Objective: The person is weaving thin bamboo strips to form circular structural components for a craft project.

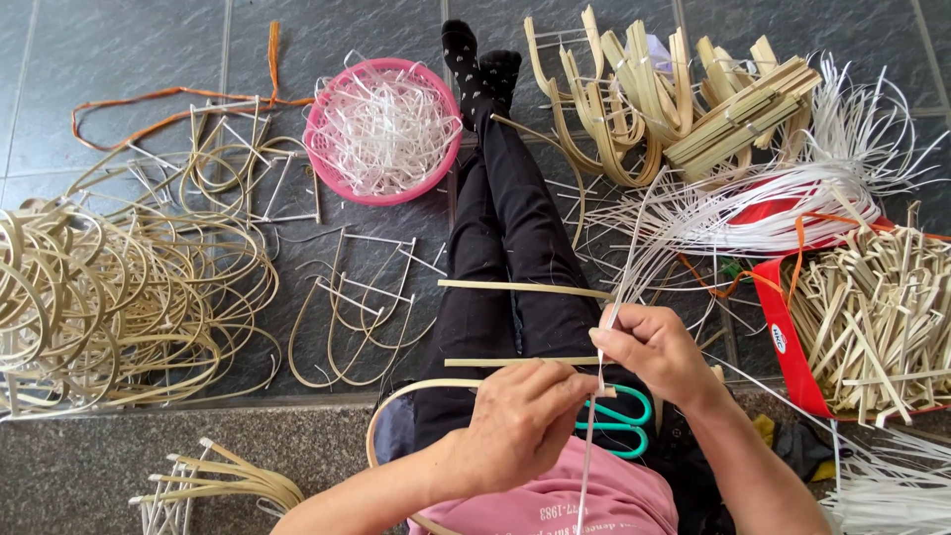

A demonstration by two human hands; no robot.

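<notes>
Pinching a thin white plastic strip between thumb and fingers, my right hand works over my lap. My left hand closes its grip on a curved pale bamboo frame, teal-handled scissors lying just beneath on my legs.

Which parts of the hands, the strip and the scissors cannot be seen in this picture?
Head view only:
- Left hand: fingertips curled under, so its grip is hidden.
- White strip: where it wraps the bamboo frame is covered by both hands.
- Scissors: blades hidden under the right hand.
- Frame's loop: cut off by the bottom edge.
</notes>
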